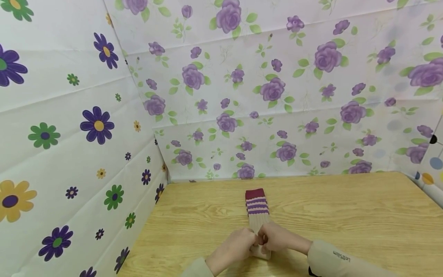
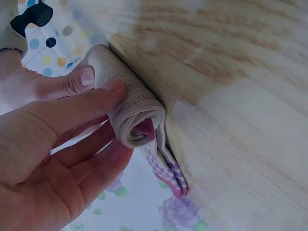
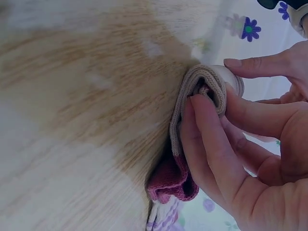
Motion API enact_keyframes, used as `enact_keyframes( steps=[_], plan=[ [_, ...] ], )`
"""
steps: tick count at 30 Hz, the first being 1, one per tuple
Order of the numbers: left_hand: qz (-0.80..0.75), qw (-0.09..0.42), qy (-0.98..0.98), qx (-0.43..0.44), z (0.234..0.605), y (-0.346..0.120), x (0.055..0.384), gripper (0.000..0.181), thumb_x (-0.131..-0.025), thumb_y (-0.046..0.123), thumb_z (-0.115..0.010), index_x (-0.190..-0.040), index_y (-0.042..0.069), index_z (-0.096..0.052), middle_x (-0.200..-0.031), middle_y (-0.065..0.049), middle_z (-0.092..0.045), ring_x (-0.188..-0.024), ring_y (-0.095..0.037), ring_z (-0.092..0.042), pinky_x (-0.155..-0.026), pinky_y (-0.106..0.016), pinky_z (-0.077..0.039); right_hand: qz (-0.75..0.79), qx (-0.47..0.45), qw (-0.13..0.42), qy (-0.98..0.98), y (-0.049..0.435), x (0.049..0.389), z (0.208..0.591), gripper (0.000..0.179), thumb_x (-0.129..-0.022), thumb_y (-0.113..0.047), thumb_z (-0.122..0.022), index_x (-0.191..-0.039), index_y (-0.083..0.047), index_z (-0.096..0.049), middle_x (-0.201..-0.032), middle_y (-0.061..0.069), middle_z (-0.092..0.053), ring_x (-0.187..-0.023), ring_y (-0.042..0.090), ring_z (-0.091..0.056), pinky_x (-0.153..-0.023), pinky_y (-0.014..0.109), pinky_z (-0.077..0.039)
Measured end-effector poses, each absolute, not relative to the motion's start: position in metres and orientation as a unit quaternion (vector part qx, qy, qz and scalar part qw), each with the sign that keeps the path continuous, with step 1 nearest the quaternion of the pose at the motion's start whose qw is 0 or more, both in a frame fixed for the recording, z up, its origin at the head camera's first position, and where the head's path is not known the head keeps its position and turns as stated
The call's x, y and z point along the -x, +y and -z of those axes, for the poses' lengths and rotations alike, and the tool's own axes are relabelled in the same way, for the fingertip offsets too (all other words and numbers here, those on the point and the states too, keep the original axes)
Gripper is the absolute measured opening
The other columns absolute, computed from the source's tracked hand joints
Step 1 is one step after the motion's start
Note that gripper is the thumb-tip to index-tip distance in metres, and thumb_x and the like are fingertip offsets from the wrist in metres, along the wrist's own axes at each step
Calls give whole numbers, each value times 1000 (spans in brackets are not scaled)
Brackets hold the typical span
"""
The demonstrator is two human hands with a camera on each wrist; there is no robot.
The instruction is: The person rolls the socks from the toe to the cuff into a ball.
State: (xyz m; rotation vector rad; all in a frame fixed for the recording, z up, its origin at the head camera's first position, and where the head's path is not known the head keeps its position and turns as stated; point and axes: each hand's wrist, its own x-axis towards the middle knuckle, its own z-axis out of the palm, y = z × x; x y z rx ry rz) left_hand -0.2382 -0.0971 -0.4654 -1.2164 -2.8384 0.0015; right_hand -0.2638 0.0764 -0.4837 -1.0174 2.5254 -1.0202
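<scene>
A pair of knitted socks [image 1: 258, 209], beige with purple stripes and a maroon top band, lies lengthwise on the wooden table. Its near end is rolled into a thick beige coil [image 2: 127, 101], with a bit of maroon inside. My left hand [image 1: 238, 244] grips one end of that coil between thumb and fingers. At the coil's other end my right hand [image 1: 277, 236] pinches it, fingertips in the rolled opening in the right wrist view. A maroon patch [image 3: 171, 178] and the striped part stretch flat beyond the coil. The hands hide much of the roll from the head view.
The wood-grain table [image 1: 346, 215] reaches back to a wall covering [image 1: 207, 104] printed with purple roses. On the left hangs a white sheet [image 1: 69, 154] with daisies. A dotted covering [image 1: 434, 181] borders the right side.
</scene>
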Motion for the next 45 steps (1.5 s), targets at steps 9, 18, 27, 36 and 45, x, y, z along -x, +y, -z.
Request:
enact_keyframes(
  steps=[9,18,27,36,45],
  plan=[
    [-40,58,-918,391,465,-95,236,16,-75,5,-78,-75,18,-70,-73,8,-64,-60,3,-44,-52,-13,-35,365,345,133,854,76,263,479,14,-69,9,-74,-68,0,-63,-56,-8,-51,-48,-2,-39,-44,12,-30],
    [1,13,-924,382,469,-94,245,22,-64,18,-89,-74,21,-69,-72,12,-62,-63,4,-43,-54,-13,-37,392,317,184,844,77,270,480,13,-73,8,-75,-67,1,-66,-55,1,-60,-45,2,-47,-41,14,-39],
    [55,-24,-923,381,473,-96,254,30,-65,13,-87,-65,16,-57,-62,14,-44,-58,0,-30,-50,-13,-27,390,307,182,849,79,268,480,11,-74,5,-76,-70,-1,-68,-60,4,-64,-50,5,-52,-44,17,-43],
    [76,-36,-923,375,470,-95,256,25,-63,12,-87,-64,15,-63,-61,14,-50,-57,1,-33,-51,-11,-31,361,331,110,865,80,259,480,9,-72,1,-76,-73,-4,-69,-63,-4,-62,-56,-1,-46,-51,17,-40],
    [145,-85,-914,369,472,-103,270,14,-67,14,-86,-70,13,-72,-62,12,-63,-52,6,-40,-50,-8,-38,319,358,-15,877,72,245,485,14,-76,-5,-75,-69,-9,-64,-62,-9,-56,-57,-3,-37,-52,16,-38]
  ],
)
